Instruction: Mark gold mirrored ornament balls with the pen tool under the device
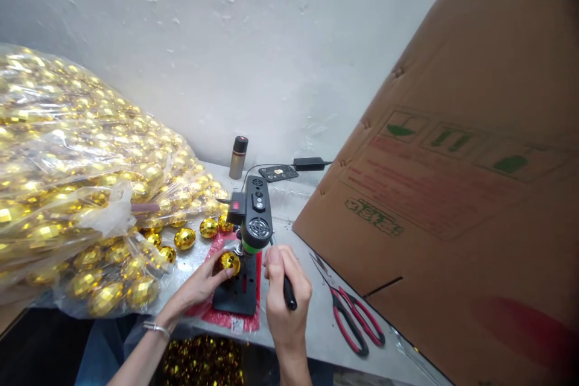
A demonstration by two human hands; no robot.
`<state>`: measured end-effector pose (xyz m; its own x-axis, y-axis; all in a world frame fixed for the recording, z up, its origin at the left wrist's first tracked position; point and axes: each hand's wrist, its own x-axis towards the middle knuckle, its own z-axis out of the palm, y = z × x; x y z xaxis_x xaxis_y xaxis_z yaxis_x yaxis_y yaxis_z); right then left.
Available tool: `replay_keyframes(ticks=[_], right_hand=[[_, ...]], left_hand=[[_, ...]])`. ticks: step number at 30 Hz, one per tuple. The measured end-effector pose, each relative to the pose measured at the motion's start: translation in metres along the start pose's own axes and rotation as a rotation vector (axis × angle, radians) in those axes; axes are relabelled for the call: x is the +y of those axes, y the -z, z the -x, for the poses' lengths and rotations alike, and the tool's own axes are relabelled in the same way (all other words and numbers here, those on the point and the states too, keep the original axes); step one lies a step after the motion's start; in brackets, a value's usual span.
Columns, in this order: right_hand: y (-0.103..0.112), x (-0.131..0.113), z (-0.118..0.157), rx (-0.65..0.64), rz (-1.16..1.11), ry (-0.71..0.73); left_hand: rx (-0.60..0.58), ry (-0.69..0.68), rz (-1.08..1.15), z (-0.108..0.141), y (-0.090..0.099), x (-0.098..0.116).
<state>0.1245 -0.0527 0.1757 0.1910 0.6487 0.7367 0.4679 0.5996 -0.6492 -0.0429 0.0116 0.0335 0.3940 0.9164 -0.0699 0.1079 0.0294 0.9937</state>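
My left hand (208, 280) has its fingers and thumb closed round a shiny gold faceted ball (231, 263). It holds the ball over the black base plate (233, 301) of a small bench drill (257, 217), right under the machine's head. Whether the bit touches the ball is hidden. To the right of the machine, my right hand (288, 298) is wrapped round a black handle (290, 293), whose lower end sticks out beneath the fingers. Red plastic sheeting (210, 313) lies under the base. Several loose gold balls (185, 239) rest to the left of the drill.
A large clear bag of gold balls (90, 151) fills the left side. Scissors with red and black handles (353, 319) lie beside a tall cardboard box (452, 181) at right. Behind the drill are a bottle (238, 158), a dark card-like object (278, 173) and a power adapter (309, 164).
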Motion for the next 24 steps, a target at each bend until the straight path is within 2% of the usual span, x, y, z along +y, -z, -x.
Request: replay_keyframes(ticks=[4, 10, 15, 18, 22, 24], right_hand=[[0.000, -0.001, -0.001, -0.004, 0.005, -0.002], [0.000, 0.000, 0.001, -0.002, 0.012, 0.000], [0.000, 0.001, 0.003, -0.004, 0.008, 0.006], [0.001, 0.001, 0.004, -0.008, 0.000, -0.001], [0.001, 0.001, 0.005, -0.018, -0.013, 0.002], [0.002, 0.003, 0.006, -0.022, -0.013, 0.003]], left_hand=[[0.010, -0.044, -0.153, 0.002, -0.001, 0.000], [0.009, -0.208, -0.426, 0.007, -0.007, 0.005], [0.040, -0.177, -0.521, 0.006, -0.019, 0.011], [0.105, -0.189, -0.552, 0.002, -0.030, 0.003], [0.235, -0.230, -0.594, -0.002, -0.042, -0.017], [0.261, -0.239, -0.611, -0.003, -0.045, -0.025]])
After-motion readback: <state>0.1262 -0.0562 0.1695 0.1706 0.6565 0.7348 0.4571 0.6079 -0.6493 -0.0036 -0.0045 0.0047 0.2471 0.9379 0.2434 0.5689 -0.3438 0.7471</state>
